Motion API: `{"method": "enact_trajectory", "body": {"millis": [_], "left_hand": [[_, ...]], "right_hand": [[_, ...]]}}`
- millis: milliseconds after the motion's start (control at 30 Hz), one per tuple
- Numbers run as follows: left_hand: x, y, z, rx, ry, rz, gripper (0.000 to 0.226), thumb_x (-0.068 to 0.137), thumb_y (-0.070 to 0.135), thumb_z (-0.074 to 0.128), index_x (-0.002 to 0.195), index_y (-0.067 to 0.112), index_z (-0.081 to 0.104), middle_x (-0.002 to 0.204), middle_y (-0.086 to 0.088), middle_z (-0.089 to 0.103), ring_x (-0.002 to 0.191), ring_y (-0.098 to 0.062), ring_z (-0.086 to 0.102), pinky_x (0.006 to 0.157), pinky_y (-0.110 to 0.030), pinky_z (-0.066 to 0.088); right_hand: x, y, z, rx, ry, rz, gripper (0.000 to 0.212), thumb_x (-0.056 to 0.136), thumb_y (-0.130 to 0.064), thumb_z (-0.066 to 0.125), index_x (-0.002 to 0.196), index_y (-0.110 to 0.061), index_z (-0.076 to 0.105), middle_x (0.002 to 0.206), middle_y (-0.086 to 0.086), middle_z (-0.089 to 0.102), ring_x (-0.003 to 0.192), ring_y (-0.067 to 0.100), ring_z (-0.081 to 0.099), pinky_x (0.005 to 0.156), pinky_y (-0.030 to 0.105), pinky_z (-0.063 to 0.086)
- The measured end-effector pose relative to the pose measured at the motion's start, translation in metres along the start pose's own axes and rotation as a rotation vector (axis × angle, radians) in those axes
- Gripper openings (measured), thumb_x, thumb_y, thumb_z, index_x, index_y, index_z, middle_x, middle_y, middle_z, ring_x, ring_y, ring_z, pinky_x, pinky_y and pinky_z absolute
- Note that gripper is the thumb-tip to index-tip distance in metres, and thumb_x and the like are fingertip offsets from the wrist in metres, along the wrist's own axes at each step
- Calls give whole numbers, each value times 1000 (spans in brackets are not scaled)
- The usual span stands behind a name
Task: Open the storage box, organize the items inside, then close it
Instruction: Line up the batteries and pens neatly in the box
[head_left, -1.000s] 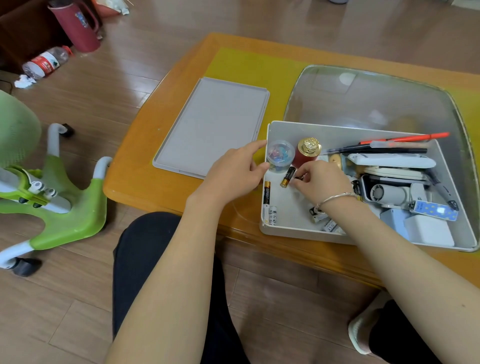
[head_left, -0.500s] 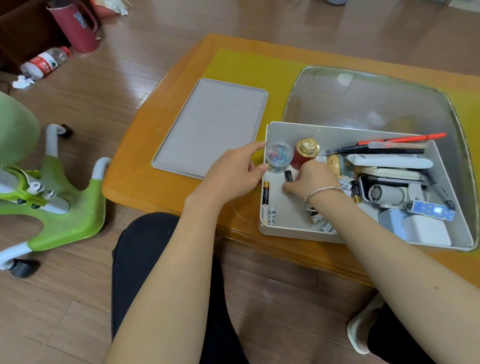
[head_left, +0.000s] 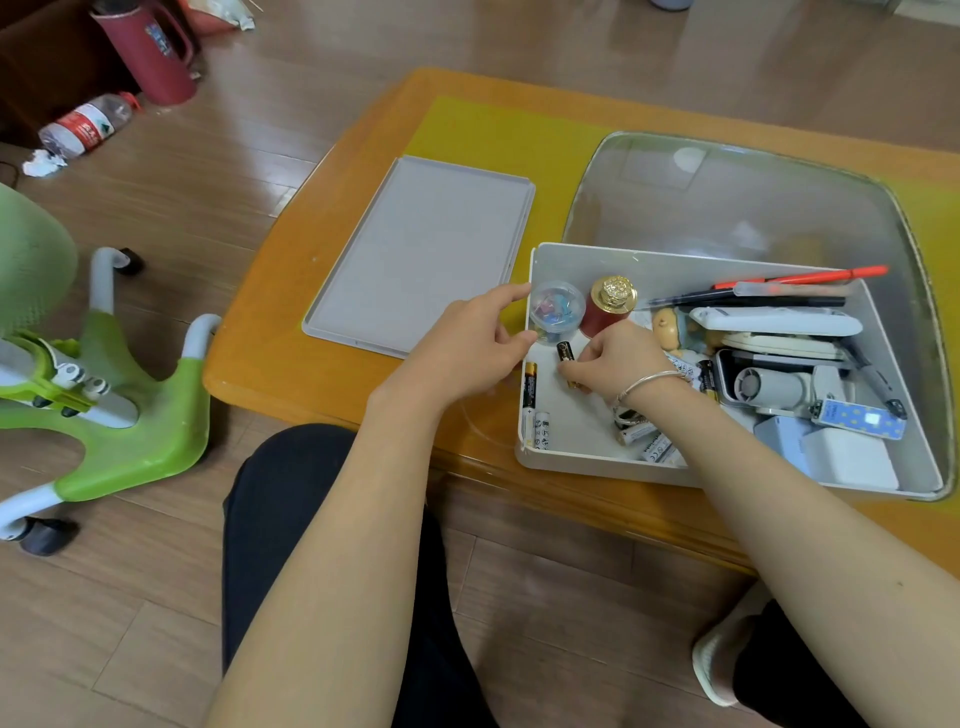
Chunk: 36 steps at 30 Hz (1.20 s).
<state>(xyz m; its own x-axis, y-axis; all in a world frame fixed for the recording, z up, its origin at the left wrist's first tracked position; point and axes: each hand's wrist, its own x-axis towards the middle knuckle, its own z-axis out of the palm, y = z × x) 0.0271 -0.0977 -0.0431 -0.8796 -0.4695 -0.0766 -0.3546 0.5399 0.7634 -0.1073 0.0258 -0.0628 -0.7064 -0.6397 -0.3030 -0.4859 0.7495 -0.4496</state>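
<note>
The open white storage box (head_left: 675, 260) stands on the table, its grey lid (head_left: 421, 254) lying flat to its left. My left hand (head_left: 467, 345) grips the box's left wall near the far corner. My right hand (head_left: 618, 358) is inside the box and pinches a black and gold battery (head_left: 565, 352) just above the floor. More batteries (head_left: 531, 400) lie along the left wall. A clear round capsule (head_left: 557, 312) and a red bottle with a gold cap (head_left: 610, 304) stand in the far left corner.
Pens (head_left: 779, 288), white devices (head_left: 779, 322), a small fan (head_left: 769, 387) and a blue dotted case (head_left: 857, 418) fill the box's right half. The box sits on a glass panel (head_left: 727, 197) in the wooden table (head_left: 291, 332). A green chair base (head_left: 104, 405) stands to the left.
My right hand carried the battery left and down toward the box floor near the left wall. My left hand kept its hold on the box wall.
</note>
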Motion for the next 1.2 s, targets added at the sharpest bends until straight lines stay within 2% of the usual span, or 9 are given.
{"method": "enact_trajectory", "body": {"millis": [167,233,400,567,667,767,867,1067,1200], "left_hand": [[-3,4,4,35,-64,-42,52,100,30,44,148,36,22,72,8,57,46,-6,63,43,-12,45],[-5,6,7,55,-77,-53,53,102,30,38,150,37,16,70,9,53,47,-8,63,43,-16,47],[-10,9,23,161,-15,-56,54,104,27,28,153,29,5,68,-1,57,57,-11,55,47,-22,37],[-13,16,42,41,137,-138,52,104,23,29,152,30,12,78,-6,60,70,-23,60,61,-44,53],[-14,17,53,30,246,-155,49,105,25,29,151,33,15,74,-1,58,68,-20,58,59,-42,52],[-14,11,55,-47,261,-142,47,105,34,25,151,36,17,86,-3,64,75,-17,60,69,-44,55],[-14,8,54,-72,256,-130,47,105,37,25,151,38,18,103,-6,66,86,-18,61,78,-44,54],[-12,5,56,-107,275,-135,45,104,37,26,149,39,24,117,-5,64,88,-9,58,73,-28,46],[-12,5,56,-124,277,-145,45,104,38,25,149,40,24,106,-3,66,79,-6,57,69,-30,49]], "right_hand": [[-6,-2,-1,111,-118,12,22,79,-25,65,74,-4,67,61,10,69,37,9,50,48,20,44],[-6,-1,1,145,-144,11,12,77,-21,65,80,-11,59,62,7,70,36,10,52,47,22,46],[-5,1,4,239,-165,15,19,78,-17,64,92,-21,53,50,0,65,32,11,52,42,23,44],[-5,0,5,206,-205,-40,19,81,-18,69,94,-15,56,57,7,68,42,19,58,46,28,48],[-7,1,6,253,-209,-13,19,83,-17,70,93,-15,54,60,10,69,44,20,62,47,34,53],[-8,0,7,294,-235,14,21,83,-16,70,96,-14,53,67,12,70,49,21,64,53,41,56],[-8,-4,7,322,-269,36,27,82,-13,71,102,-12,52,70,15,69,47,18,62,48,32,56],[-4,-10,10,385,-254,67,27,82,-11,70,104,-9,54,53,9,66,39,13,61,38,20,48],[-2,-9,11,406,-275,75,25,82,-9,70,102,-8,55,52,9,66,42,14,63,41,21,50]]}}
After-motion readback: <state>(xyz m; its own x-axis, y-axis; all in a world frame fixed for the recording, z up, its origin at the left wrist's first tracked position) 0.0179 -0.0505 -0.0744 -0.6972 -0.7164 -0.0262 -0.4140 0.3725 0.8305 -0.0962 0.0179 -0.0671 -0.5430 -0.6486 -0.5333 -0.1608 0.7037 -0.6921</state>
